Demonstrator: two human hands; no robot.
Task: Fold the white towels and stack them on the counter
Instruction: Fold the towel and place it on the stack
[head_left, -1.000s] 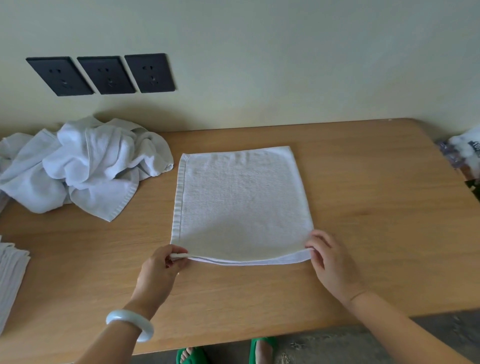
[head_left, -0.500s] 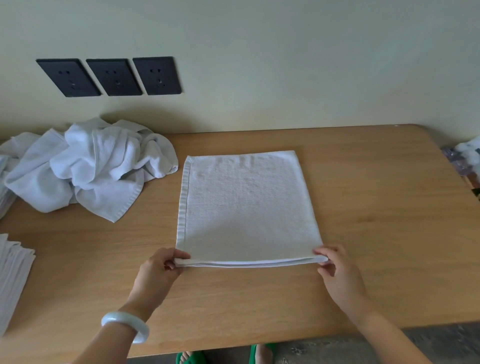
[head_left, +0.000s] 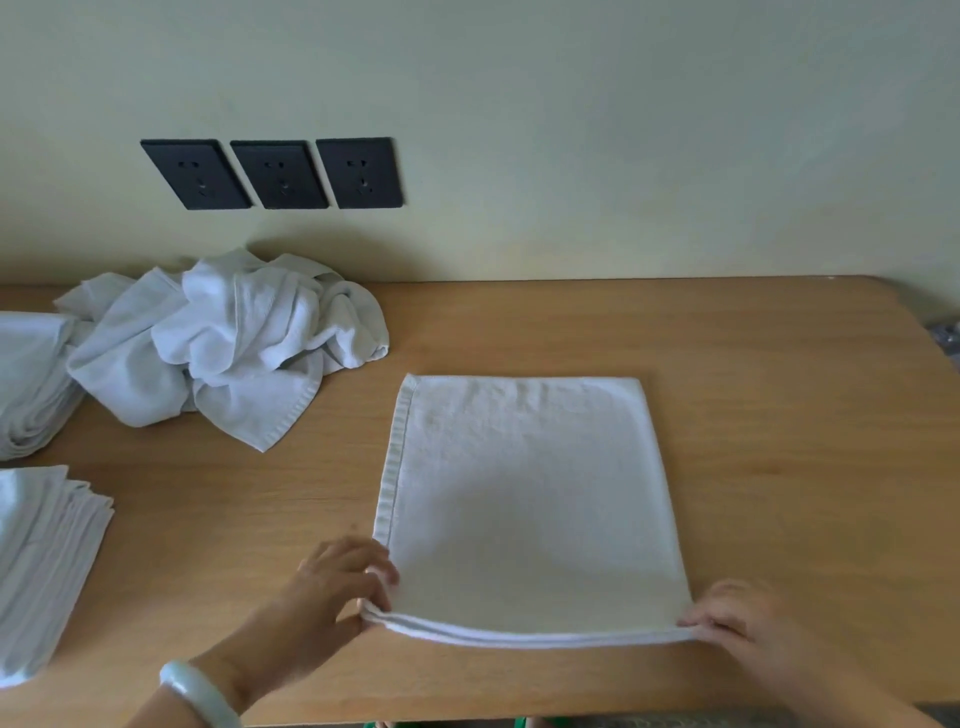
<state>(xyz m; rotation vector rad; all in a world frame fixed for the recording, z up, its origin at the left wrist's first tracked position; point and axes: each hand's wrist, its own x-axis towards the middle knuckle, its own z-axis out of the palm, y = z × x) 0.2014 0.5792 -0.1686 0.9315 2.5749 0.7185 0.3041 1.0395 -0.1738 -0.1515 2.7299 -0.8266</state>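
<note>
One white towel (head_left: 530, 499) lies folded flat in the middle of the desk (head_left: 779, 415), its doubled edge toward me. My left hand (head_left: 332, 587) pinches the near left corner with curled fingers, and my right hand (head_left: 737, 618) pinches the near right corner, both narrow on the cloth. Further left lie one crumpled heap (head_left: 223, 343) of white towels and two folded piles, the near stack (head_left: 41, 561) and the far stack (head_left: 31, 379), with three black sockets (head_left: 275, 174) on the wall.
</note>
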